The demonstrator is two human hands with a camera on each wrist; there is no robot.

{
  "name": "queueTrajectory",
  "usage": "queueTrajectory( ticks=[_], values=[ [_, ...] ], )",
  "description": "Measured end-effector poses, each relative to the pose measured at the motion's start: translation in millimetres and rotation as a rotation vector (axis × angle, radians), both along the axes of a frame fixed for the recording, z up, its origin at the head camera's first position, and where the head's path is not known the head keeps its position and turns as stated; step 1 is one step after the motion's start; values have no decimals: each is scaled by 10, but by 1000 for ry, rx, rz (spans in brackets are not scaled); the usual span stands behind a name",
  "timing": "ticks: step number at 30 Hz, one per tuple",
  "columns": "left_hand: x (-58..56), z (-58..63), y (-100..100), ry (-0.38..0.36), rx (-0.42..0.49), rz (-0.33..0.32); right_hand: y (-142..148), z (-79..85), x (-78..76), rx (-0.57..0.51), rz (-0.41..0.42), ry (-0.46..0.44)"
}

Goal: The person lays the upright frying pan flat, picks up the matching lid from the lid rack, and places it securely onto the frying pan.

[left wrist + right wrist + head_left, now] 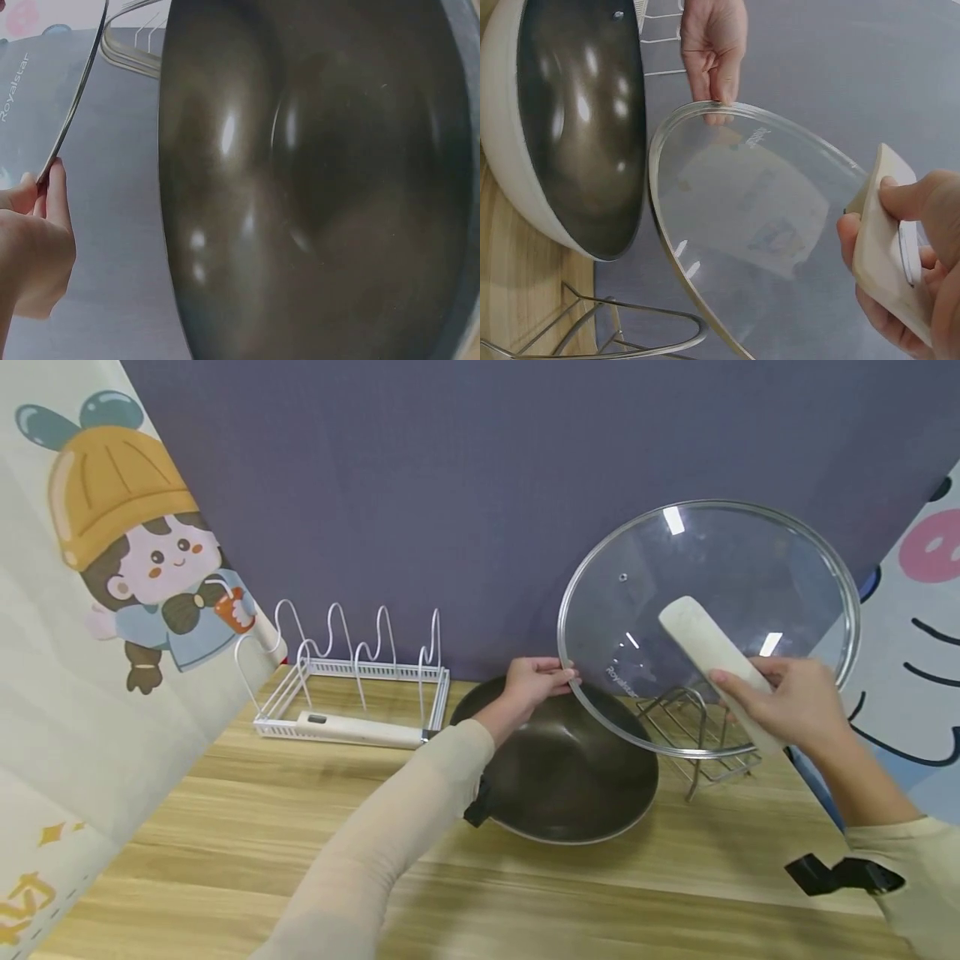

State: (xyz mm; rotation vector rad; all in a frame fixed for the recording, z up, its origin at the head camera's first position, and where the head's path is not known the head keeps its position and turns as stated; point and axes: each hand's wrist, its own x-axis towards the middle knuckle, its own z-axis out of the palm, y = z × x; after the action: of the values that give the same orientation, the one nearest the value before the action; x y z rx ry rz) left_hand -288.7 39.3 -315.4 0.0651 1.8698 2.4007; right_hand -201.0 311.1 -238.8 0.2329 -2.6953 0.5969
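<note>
A large glass pot lid with a metal rim is held up and tilted above the table at the right. My right hand grips its long cream handle. On the near-left side of the rim, my left hand pinches the edge between thumb and fingers, as the left wrist view also shows. Below that hand, a dark-lined wok with a cream outside sits on the wooden table, its cream handle pointing left. In the right wrist view the lid stands beside the wok.
Behind the wok's handle is a white wire rack with several upright loops. A small metal wire rack stands under the lid at the right. A grey-blue partition rises behind the wooden table; cartoon-printed panels flank it.
</note>
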Motion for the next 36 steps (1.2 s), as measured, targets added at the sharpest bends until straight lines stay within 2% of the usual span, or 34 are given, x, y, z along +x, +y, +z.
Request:
queueTrajectory(
  ticks=[8, 16, 27, 33, 36],
  values=[
    [-2, -25, -46, -20, 10, 22, -32, -63, -15, -11, 64, 143],
    [-11, -29, -105, -19, 43, 0, -57, -54, -47, -8, 106, 229],
    [17, -64, -194, -23, 53, -12, -52, -55, -114, -36, 137, 144],
    [50, -37, -279, -3, 61, -32, -6, -83, -201, -105, 188, 99],
    [59, -23, -317, 6, 55, -23, 5, -107, -245, -158, 212, 43]
  ],
)
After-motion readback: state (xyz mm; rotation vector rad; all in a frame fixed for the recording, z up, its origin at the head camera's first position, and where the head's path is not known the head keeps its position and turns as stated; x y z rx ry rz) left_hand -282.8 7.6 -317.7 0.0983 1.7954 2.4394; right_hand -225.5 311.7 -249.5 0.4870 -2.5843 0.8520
